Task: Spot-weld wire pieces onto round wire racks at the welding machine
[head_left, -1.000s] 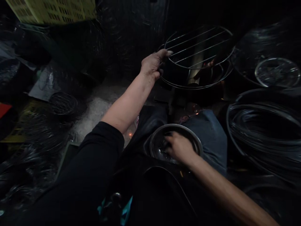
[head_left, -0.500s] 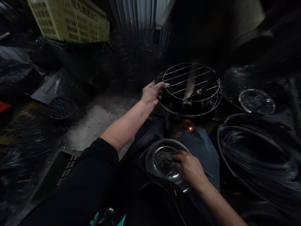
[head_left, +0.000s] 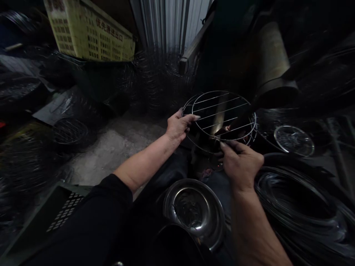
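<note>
A round wire rack [head_left: 222,111] with parallel bars sits in front of me at centre. My left hand [head_left: 179,125] grips its left rim, fingers curled over the wire. At the rack's near edge my right hand [head_left: 240,162] is closed, fingers pinching at the lower wires; what they hold is too small to make out. A shiny steel bowl [head_left: 195,208] rests on my lap below both hands, untouched.
Coils of dark wire [head_left: 299,199] lie at the right. A second steel dish [head_left: 294,140] sits beyond them. A yellow crate [head_left: 88,33] stands at the back left over dark wire baskets [head_left: 69,131]. Corrugated sheet [head_left: 172,22] rises behind; a metal cylinder [head_left: 270,62] hangs at right.
My right hand left the steel bowl and rose to the near edge of the wire rack. My left hand stayed on the rack's rim as the rack came closer.
</note>
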Demonstrator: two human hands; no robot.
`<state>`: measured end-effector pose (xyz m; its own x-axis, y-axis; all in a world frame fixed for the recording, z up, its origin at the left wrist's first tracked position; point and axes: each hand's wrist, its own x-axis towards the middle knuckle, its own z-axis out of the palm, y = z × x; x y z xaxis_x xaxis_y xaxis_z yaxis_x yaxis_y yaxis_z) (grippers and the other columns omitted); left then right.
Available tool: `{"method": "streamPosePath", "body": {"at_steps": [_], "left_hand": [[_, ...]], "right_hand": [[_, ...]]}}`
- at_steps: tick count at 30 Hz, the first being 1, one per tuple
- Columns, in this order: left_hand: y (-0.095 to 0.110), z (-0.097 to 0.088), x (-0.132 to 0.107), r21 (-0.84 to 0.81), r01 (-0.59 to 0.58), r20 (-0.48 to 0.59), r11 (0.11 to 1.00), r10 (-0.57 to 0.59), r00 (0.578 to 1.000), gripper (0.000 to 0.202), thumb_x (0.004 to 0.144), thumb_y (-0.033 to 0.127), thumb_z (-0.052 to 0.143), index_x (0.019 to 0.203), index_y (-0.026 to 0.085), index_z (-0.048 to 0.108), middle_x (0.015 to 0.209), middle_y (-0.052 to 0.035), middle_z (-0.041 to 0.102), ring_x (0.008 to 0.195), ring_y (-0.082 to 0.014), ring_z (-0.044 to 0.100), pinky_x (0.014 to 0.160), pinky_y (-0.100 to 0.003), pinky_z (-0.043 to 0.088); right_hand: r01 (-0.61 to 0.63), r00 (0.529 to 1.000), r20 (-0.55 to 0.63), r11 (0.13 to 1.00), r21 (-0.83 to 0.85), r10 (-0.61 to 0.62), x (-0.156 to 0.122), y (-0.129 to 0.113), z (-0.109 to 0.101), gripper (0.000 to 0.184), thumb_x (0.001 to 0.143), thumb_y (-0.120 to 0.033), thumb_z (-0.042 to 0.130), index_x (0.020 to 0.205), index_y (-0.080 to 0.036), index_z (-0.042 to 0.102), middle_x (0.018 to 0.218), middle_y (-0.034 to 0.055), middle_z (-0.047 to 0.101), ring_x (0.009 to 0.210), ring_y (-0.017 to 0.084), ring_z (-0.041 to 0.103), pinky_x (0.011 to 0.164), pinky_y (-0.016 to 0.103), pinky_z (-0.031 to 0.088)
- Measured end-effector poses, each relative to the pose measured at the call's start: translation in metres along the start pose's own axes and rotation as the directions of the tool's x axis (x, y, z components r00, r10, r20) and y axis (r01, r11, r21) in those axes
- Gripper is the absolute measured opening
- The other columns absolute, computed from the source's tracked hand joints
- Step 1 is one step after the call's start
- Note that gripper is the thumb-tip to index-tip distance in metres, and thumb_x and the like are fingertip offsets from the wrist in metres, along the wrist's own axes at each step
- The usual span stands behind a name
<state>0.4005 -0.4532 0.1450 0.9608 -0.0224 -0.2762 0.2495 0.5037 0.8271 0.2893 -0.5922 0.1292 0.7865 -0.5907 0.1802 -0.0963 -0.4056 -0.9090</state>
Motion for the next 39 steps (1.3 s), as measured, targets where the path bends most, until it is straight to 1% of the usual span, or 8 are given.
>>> {"method": "streamPosePath", "body": {"at_steps": [3, 7, 19, 28, 31, 34, 37, 39], "left_hand": [[0.0, 0.0, 0.003, -0.002, -0.012, 0.021, 1.0, 0.012, 1.0, 0.04, 0.057, 0.006, 0.08, 0.094, 0.015, 0.067, 0.059, 0.007, 0.054, 0.05, -0.0035, 0.039, 0.043, -0.018, 0.021], [0.001, 0.002, 0.006, -0.004, -0.027, 0.035, 1.0, 0.027, 0.999, 0.044, 0.058, 0.006, 0.079, 0.099, 0.016, 0.068, 0.061, 0.0067, 0.055, 0.051, -0.0036, 0.04, 0.044, -0.018, 0.021], [0.001, 0.009, 0.017, -0.025, 0.004, 0.021, 1.0, -0.003, 1.0, 0.036, 0.058, 0.005, 0.078, 0.091, 0.015, 0.068, 0.058, 0.0062, 0.052, 0.049, -0.0039, 0.038, 0.045, -0.019, 0.02], [-0.002, 0.014, 0.029, -0.009, 0.046, -0.052, 0.999, -0.046, 0.998, 0.027, 0.06, 0.002, 0.079, 0.076, 0.016, 0.061, 0.054, 0.0066, 0.047, 0.045, -0.0034, 0.037, 0.043, -0.02, 0.019], [-0.003, 0.015, 0.031, -0.005, 0.033, -0.051, 0.999, -0.033, 0.998, 0.026, 0.061, 0.002, 0.077, 0.075, 0.016, 0.062, 0.053, 0.0066, 0.046, 0.044, -0.0034, 0.036, 0.042, -0.02, 0.017], [-0.004, 0.016, 0.033, 0.003, 0.038, -0.069, 0.999, -0.038, 0.997, 0.026, 0.06, 0.002, 0.079, 0.075, 0.016, 0.062, 0.053, 0.0061, 0.046, 0.045, -0.0037, 0.036, 0.043, -0.02, 0.017], [-0.004, 0.017, 0.034, -0.019, 0.057, -0.095, 0.998, -0.059, 0.994, 0.037, 0.056, 0.001, 0.082, 0.087, 0.016, 0.067, 0.055, 0.006, 0.049, 0.046, -0.0046, 0.038, 0.045, -0.021, 0.019], [-0.004, 0.017, 0.034, -0.036, 0.069, -0.109, 0.997, -0.073, 0.991, 0.049, 0.054, 0.0, 0.083, 0.098, 0.015, 0.068, 0.056, 0.0061, 0.05, 0.046, -0.0052, 0.039, 0.045, -0.021, 0.019]], "right_hand": [[-0.108, 0.988, -0.072, 0.943, 0.316, 0.137, -0.007, -0.004, 0.01, 0.024, 0.065, -0.034, 0.076, 0.078, -0.014, 0.074, 0.058, 0.0015, 0.067, 0.048, 0.02, 0.066, 0.041, 0.027, 0.051], [-0.113, 0.975, -0.122, 0.885, 0.452, 0.186, -0.01, -0.008, 0.016, 0.023, 0.061, -0.031, 0.079, 0.074, -0.014, 0.071, 0.056, -0.0009, 0.065, 0.044, 0.018, 0.064, 0.039, 0.025, 0.052], [-0.037, 0.963, -0.211, 0.856, 0.516, 0.169, 0.004, -0.003, 0.029, 0.021, 0.063, -0.028, 0.081, 0.076, -0.014, 0.072, 0.06, -0.0016, 0.066, 0.045, 0.014, 0.063, 0.039, 0.021, 0.05], [-0.053, 0.975, -0.164, 0.878, 0.476, 0.148, 0.013, -0.006, 0.025, 0.02, 0.065, -0.028, 0.078, 0.075, -0.013, 0.07, 0.059, -0.0023, 0.063, 0.045, 0.015, 0.063, 0.039, 0.021, 0.049], [-0.073, 0.986, -0.109, 0.915, 0.396, 0.125, 0.01, 0.001, 0.017, 0.022, 0.069, -0.033, 0.077, 0.079, -0.014, 0.071, 0.063, -0.0008, 0.065, 0.05, 0.016, 0.065, 0.04, 0.022, 0.048], [0.006, 0.994, -0.111, 0.993, 0.12, 0.008, 0.007, 0.014, 0.009, 0.027, 0.074, -0.041, 0.074, 0.085, -0.016, 0.074, 0.071, 0.0021, 0.069, 0.061, 0.019, 0.069, 0.049, 0.026, 0.052], [0.105, 0.982, -0.14, 0.984, -0.142, -0.125, 0.005, 0.026, 0.007, 0.031, 0.079, -0.046, 0.067, 0.09, -0.018, 0.076, 0.079, 0.0051, 0.072, 0.075, 0.023, 0.071, 0.063, 0.031, 0.057], [0.134, 0.975, -0.148, 0.97, -0.204, -0.166, 0.004, 0.03, 0.008, 0.033, 0.082, -0.047, 0.063, 0.091, -0.019, 0.076, 0.08, 0.006, 0.073, 0.079, 0.024, 0.071, 0.069, 0.033, 0.057]]}}
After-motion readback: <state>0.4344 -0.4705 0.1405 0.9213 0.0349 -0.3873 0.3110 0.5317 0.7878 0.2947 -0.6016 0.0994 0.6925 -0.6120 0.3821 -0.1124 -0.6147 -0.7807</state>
